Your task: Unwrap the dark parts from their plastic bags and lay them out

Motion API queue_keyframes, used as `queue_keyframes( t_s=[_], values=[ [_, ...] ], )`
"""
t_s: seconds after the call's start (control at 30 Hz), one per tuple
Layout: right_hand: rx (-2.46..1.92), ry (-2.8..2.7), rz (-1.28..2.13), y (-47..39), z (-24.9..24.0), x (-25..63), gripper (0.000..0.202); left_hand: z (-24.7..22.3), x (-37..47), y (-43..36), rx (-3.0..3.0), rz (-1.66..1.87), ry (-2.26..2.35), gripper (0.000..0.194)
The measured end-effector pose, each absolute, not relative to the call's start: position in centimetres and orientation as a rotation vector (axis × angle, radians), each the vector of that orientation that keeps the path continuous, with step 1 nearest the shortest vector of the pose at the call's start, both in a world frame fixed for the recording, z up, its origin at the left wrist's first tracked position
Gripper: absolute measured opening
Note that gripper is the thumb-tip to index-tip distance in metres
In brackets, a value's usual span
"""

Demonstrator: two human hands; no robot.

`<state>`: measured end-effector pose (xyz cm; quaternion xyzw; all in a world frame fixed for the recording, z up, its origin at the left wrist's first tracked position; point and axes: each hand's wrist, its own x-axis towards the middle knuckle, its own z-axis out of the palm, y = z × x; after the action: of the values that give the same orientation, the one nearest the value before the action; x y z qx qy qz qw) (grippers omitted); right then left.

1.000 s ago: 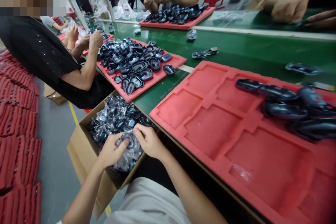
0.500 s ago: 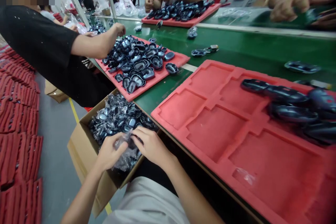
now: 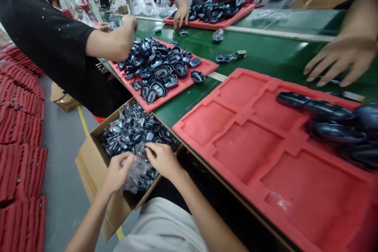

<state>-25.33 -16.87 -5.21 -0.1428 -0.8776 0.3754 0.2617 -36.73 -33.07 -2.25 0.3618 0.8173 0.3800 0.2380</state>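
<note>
Over an open cardboard box (image 3: 81,155), my left hand (image 3: 118,171) is closed on the side of a crumpled clear plastic bag (image 3: 134,177). My right hand (image 3: 163,159) pinches the bag's upper right part, its fingertips pressed together. The bag's contents are hard to make out through the film. Beneath and around my hands, the box is filled with glossy dark-blue plastic shells (image 3: 149,136), many wrapped in clear film. My wrists hang above the box's near edge.
A red tray (image 3: 203,149) with recesses lies right of the box, dark shells (image 3: 327,110) heaped at its far end. Another red tray (image 3: 212,67) holds piled shells. Co-workers' hands (image 3: 342,61) reach over the green belt (image 3: 265,53). Red trays (image 3: 20,165) are stacked at left.
My hands have drawn slightly apart, and the bag spreads lower between them. At right, a co-worker's hand has come down onto a part on the belt; another co-worker's hand reaches down behind.
</note>
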Motion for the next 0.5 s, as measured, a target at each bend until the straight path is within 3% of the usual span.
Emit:
queue_keyframes(
  t_s=[0.1, 0.27, 0.43, 0.5],
  values=[
    [-0.206, -2.372, 1.035, -17.7, -5.7, -25.5, 0.023, -2.2, -36.9, -33.3, 0.96, 1.034, 2.198, 0.05],
    [-0.696, -2.203, 1.096, -16.9, -6.1, -26.0, 0.028, -2.6, -36.9, -33.7, 0.902, 1.078, 2.236, 0.049],
    [-0.943, -2.364, 1.183, -13.2, -6.6, -28.0, 0.026, -2.8, -37.0, -34.2, 0.815, 1.154, 2.273, 0.031],
    [-1.095, -2.32, 1.15, -11.8, -7.2, -29.5, 0.026, -2.7, -37.1, -34.3, 0.735, 1.165, 2.276, 0.051]
  ],
)
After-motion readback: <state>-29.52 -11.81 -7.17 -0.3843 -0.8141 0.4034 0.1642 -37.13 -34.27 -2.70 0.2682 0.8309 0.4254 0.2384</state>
